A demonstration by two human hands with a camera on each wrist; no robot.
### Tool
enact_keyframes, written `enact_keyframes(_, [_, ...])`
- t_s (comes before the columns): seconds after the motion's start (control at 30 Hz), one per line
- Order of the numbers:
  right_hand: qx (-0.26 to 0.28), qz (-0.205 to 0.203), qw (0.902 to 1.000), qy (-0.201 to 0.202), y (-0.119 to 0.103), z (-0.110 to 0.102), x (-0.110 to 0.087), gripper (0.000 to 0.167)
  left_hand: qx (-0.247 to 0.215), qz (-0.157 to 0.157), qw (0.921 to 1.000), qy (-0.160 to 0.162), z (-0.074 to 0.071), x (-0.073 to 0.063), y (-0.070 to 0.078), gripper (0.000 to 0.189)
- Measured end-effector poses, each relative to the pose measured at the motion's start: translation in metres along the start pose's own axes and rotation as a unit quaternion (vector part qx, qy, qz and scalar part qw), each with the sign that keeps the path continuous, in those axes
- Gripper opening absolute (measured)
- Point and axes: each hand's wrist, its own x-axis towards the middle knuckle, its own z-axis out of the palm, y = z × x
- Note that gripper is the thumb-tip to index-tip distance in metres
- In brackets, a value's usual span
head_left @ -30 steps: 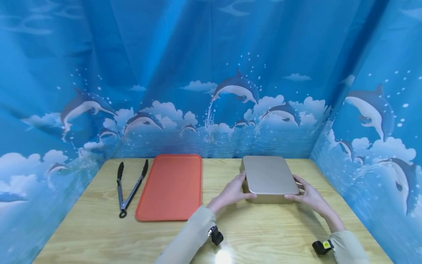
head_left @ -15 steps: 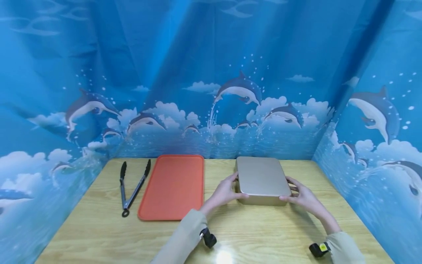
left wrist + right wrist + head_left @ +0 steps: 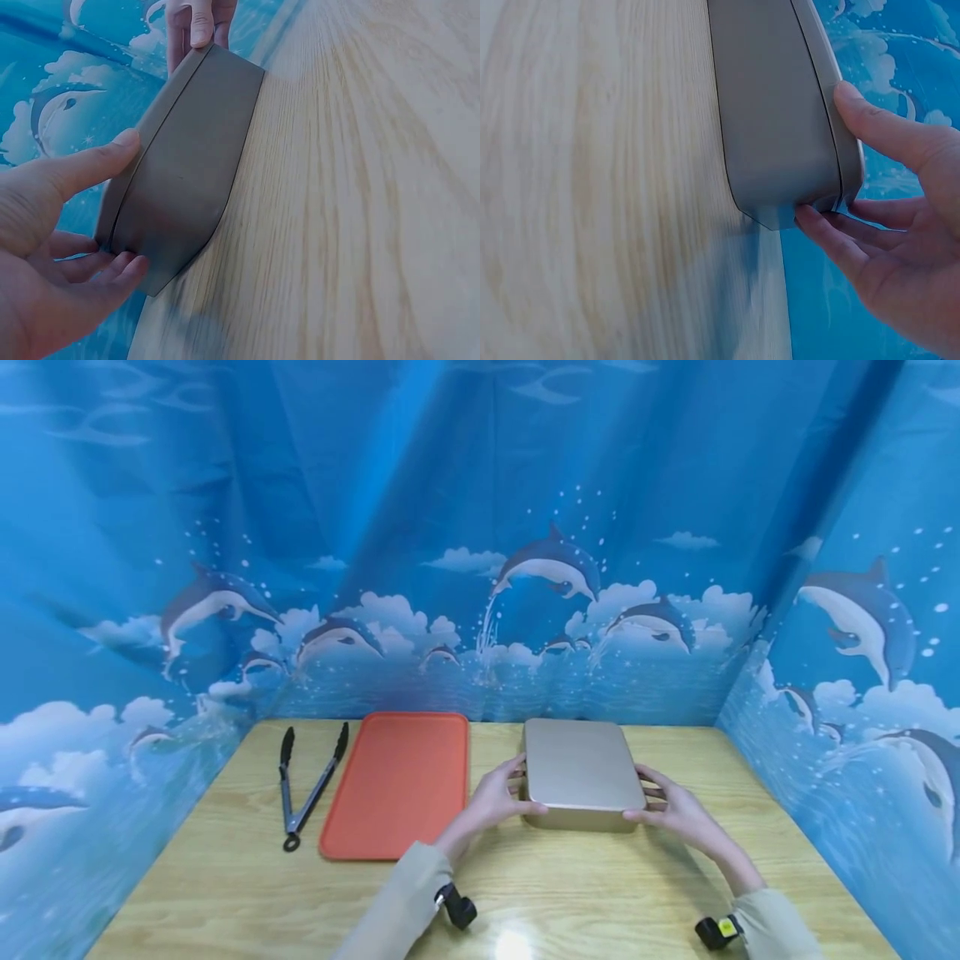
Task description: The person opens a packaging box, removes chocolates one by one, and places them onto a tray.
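A lidded, square metal tin (image 3: 581, 764) in champagne grey sits on the right half of the table. My left hand (image 3: 497, 797) grips its left side, thumb on the front corner and fingers along the side wall. At the opposite side my right hand (image 3: 675, 814) holds the tin the same way. In the left wrist view the seam of the lid runs along the tin's front wall (image 3: 187, 150), and the thumb presses at the lid's edge. The right wrist view shows the right thumb (image 3: 866, 112) on the lid's edge and the fingers at the rounded corner.
Left of the tin lies an orange-red rectangular tray (image 3: 401, 785). Farther left are spread kitchen tongs (image 3: 303, 802) with black tips. The wooden table (image 3: 600, 893) is bordered by a blue dolphin-print curtain (image 3: 450, 568) at the back and both sides.
Both hands have moved the tin left across the table, closer to the orange-red tray. Their grip looks unchanged. The head view has shifted slightly; tray and tongs stay put.
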Motion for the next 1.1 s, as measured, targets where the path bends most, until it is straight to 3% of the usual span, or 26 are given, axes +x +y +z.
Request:
enact_keyframes(0.27, [0.012, -0.008, 0.9998, -0.014, -0.005, 0.009, 0.005, 0.089, -0.039, 0.000, 0.9992, 0.002, -0.012, -0.009, -0.004, 0.101])
enact_keyframes(0.8, [-0.010, -0.023, 0.9996, -0.013, -0.021, 0.033, 0.012, 0.090, -0.005, 0.010, 0.9999, -0.003, -0.036, -0.029, -0.013, 0.102])
enact_keyframes(1.1, [-0.011, -0.036, 0.9992, -0.015, -0.030, 0.049, 0.014, 0.090, -0.031, 0.013, 0.9994, 0.003, -0.051, -0.044, -0.019, 0.101])
